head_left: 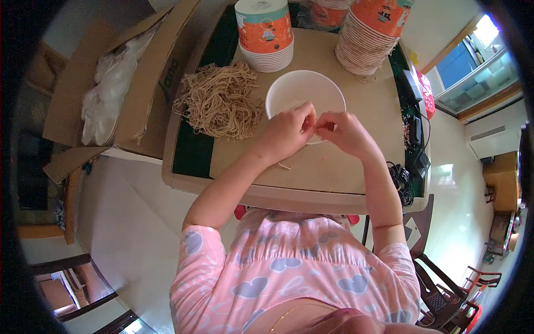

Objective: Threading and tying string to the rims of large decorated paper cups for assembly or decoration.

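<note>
A white paper bucket (303, 86) lies tilted on the table with its round opening toward me. At its near rim my left hand (290, 131) and my right hand (346, 132) come together, fingertips pinched and almost touching. What they pinch is too small to make out, though a short pale string end (284, 166) shows on the table below my left wrist. To the left of the bucket lies a loose heap of beige string (222, 100).
Stacked orange-and-white paper buckets (264, 36) stand behind the heap, with a taller stack (370, 36) at the back right. An open cardboard box (142, 83) holding plastic-wrapped white items is at the left. Black cables and adapters (403, 181) lie along the right table edge.
</note>
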The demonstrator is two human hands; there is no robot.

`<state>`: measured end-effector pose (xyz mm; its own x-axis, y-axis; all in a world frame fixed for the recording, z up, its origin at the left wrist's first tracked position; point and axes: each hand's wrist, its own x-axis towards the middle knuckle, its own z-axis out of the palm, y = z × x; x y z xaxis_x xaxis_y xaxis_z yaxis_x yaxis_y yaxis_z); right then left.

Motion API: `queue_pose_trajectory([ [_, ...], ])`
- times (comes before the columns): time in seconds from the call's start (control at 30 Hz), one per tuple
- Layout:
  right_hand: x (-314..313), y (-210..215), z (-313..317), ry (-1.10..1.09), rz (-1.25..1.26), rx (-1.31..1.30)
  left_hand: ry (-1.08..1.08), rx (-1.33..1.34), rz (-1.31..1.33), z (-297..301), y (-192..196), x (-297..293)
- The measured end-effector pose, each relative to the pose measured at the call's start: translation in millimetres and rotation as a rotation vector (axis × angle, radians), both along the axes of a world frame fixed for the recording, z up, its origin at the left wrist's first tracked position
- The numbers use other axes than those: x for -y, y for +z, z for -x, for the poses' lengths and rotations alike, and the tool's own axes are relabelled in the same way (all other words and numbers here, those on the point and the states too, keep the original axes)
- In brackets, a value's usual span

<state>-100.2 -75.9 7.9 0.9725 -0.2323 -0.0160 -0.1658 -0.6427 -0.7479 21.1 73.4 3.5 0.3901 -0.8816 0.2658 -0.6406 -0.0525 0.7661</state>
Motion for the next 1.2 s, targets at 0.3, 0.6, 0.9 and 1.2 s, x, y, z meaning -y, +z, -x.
queue_pose_trajectory([
  [0.3,5.4,-6.2,-0.4,-0.232,-0.443,0.189,-0.047,-0.042,0.008,7.4,-0.2,-3.9],
  [0.6,2.9,6.2,0.6,0.034,-0.040,-0.057,-0.008,-0.099,0.043,6.3,-1.7,-2.5],
  [0.9,3.5,-16.8,-3.9,-0.222,-0.432,0.250,-0.059,-0.295,0.065,7.0,-3.2,-0.8],
  [1.2,-0.4,-23.7,1.7,-0.273,-0.621,0.496,0.022,-0.442,-0.055,-0.7,-16.6,27.7],
])
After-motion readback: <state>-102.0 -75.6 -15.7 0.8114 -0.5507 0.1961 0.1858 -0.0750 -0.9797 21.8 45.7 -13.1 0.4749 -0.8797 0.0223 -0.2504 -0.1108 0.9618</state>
